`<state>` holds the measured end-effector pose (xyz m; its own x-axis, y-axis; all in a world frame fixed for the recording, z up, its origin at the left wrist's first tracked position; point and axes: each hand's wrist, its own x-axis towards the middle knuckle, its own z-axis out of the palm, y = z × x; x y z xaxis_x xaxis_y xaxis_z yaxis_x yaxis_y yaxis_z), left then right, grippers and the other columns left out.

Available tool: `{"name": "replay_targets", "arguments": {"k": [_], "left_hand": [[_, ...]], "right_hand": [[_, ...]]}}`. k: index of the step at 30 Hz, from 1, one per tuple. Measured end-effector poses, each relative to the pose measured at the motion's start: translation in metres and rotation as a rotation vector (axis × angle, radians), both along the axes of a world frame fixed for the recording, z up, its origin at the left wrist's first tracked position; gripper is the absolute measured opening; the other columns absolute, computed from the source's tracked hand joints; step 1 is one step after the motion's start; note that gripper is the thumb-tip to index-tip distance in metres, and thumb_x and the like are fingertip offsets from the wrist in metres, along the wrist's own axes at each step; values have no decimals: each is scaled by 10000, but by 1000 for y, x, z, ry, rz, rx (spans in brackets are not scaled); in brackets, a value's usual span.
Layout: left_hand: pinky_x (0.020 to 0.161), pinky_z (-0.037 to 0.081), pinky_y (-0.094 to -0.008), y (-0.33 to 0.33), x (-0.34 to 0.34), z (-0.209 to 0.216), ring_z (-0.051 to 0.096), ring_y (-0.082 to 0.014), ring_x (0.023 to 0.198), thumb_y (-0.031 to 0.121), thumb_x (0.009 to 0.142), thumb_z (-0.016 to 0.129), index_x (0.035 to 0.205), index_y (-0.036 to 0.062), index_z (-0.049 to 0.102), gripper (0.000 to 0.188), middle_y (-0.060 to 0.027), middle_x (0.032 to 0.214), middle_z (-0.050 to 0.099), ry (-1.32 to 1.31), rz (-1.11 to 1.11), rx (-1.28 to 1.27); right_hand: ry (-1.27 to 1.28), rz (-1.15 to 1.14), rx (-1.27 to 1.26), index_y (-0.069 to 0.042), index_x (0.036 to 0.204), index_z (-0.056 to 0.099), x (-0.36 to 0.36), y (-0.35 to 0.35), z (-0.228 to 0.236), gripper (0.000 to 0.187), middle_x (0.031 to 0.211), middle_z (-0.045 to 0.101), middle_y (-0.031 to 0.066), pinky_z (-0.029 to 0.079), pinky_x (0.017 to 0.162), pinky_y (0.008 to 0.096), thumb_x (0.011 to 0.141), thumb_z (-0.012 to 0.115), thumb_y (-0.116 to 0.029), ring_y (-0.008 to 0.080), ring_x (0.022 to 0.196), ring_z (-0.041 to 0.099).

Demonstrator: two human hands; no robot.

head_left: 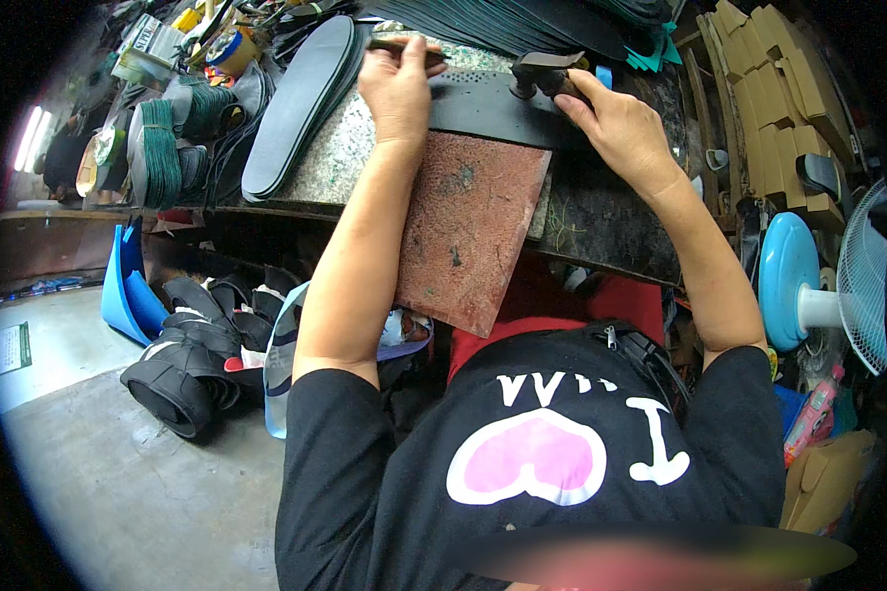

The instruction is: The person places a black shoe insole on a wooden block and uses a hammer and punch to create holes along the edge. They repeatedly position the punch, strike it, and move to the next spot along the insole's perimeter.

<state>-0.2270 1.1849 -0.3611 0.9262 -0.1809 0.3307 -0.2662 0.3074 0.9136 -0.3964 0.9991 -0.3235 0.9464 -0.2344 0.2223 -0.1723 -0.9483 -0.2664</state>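
Note:
On the bench lies a black sole-like sheet [498,116] with small holes along its far part. My left hand [399,89] is closed around a slim dark tool [422,56] over the sheet's left end; its exact kind is unclear. My right hand [616,123] grips a hammer [522,86], its head low over the sheet's right part; whether it touches is unclear. A worn reddish-brown board [471,222] juts over the bench's near edge, below the sheet. Left of my left hand rests a stack of grey-topped soles [299,108].
Dark soles [503,25] are piled at the back, and bundled green-edged pieces [158,148] stand at left. Cardboard boxes [774,89] and a fan [862,276] are on the right. Black footwear parts [182,379] lie on the floor by a blue sheet [131,291].

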Motion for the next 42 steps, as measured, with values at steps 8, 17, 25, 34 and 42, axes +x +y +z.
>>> {"name": "replay_targets", "arguments": {"k": [8, 17, 25, 34, 42], "left_hand": [[610, 584, -242, 6, -2, -7, 687, -128, 678, 76, 896, 670, 911, -44, 626, 129, -98, 801, 705, 18, 9, 318], [628, 568, -309, 9, -3, -6, 701, -202, 711, 136, 861, 719, 908, -7, 637, 171, -137, 833, 702, -279, 23, 497], [627, 540, -384, -1, -14, -3, 680, -318, 675, 171, 856, 708, 875, 28, 615, 172, -168, 759, 674, -607, 271, 766], [605, 573, -248, 0, -3, -12, 682, -129, 673, 97, 900, 677, 907, -41, 632, 145, -106, 814, 708, -20, -83, 272], [663, 542, -371, -5, -18, -3, 689, -301, 716, 157, 852, 712, 913, 39, 628, 157, -154, 766, 684, -756, 153, 729]], "right_hand": [[-93, 17, -41, -195, 1174, 611, 11, -4, -6, 380, 877, 703, 167, 559, 728, 464, 955, 507, -489, 370, 846, 687], [-611, 307, 489, -14, 1251, 564, -12, 11, 82, 361, 770, 616, 37, 436, 553, 239, 974, 588, -244, 88, 631, 552], [-323, 76, 132, -161, 1169, 600, 14, 8, 9, 397, 886, 694, 183, 543, 709, 474, 949, 525, -482, 379, 851, 678], [-118, 76, 38, -174, 1185, 602, 6, 14, 22, 388, 893, 695, 170, 549, 696, 476, 947, 532, -472, 389, 823, 675], [-602, 365, 258, -56, 1211, 595, -4, 22, 60, 320, 909, 708, 142, 534, 657, 309, 973, 595, -270, 197, 776, 697]]}}
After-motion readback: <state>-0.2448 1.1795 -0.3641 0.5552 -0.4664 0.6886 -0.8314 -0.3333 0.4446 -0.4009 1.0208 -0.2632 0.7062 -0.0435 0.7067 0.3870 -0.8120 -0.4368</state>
